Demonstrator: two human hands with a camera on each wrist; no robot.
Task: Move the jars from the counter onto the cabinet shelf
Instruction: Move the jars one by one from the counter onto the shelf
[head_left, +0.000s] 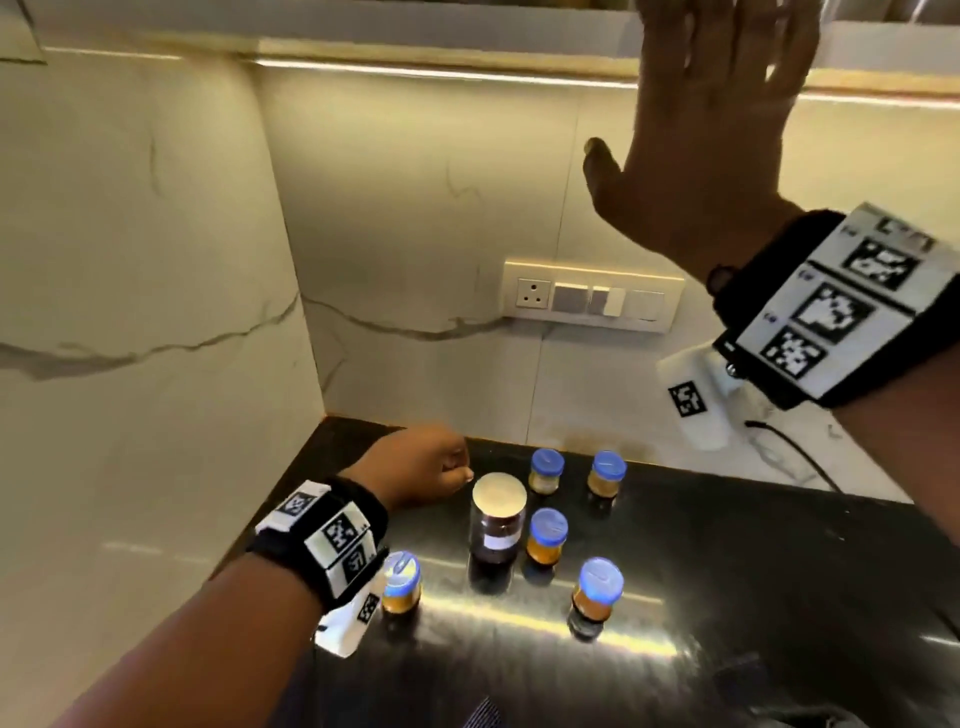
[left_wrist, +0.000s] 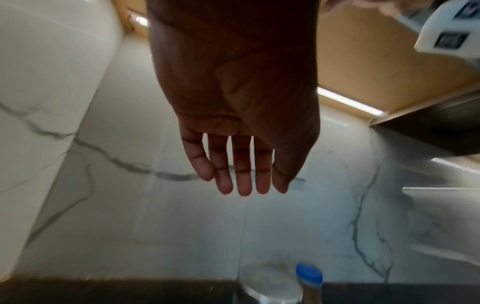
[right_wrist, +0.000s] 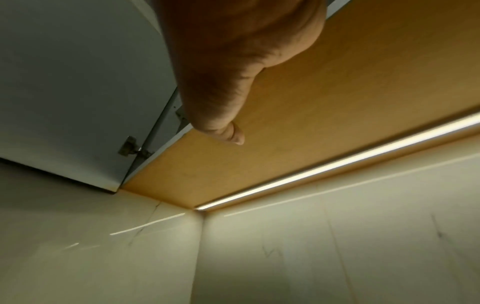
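Note:
On the dark counter (head_left: 727, 571) stands a tall jar with a silver lid (head_left: 497, 519) among several small amber jars with blue lids (head_left: 546, 535). My left hand (head_left: 426, 467) hovers just left of the tall jar with fingers relaxed and empty. In the left wrist view its fingers (left_wrist: 241, 181) hang above the tall jar's lid (left_wrist: 270, 286) and a blue lid (left_wrist: 309, 275). My right hand (head_left: 717, 104) is raised with fingers spread at the cabinet's lower edge (head_left: 415, 26); its fingertips leave the frame. The right wrist view shows only the thumb (right_wrist: 233, 135) beneath the cabinet underside (right_wrist: 324, 123).
A marble side wall (head_left: 130, 312) closes the counter's left end, close to the jars. A socket and switch panel (head_left: 592, 301) sits on the back wall. A cabinet door (right_wrist: 78, 82) with a hinge (right_wrist: 130, 146) stands open overhead. A black cable (head_left: 795, 452) hangs at right.

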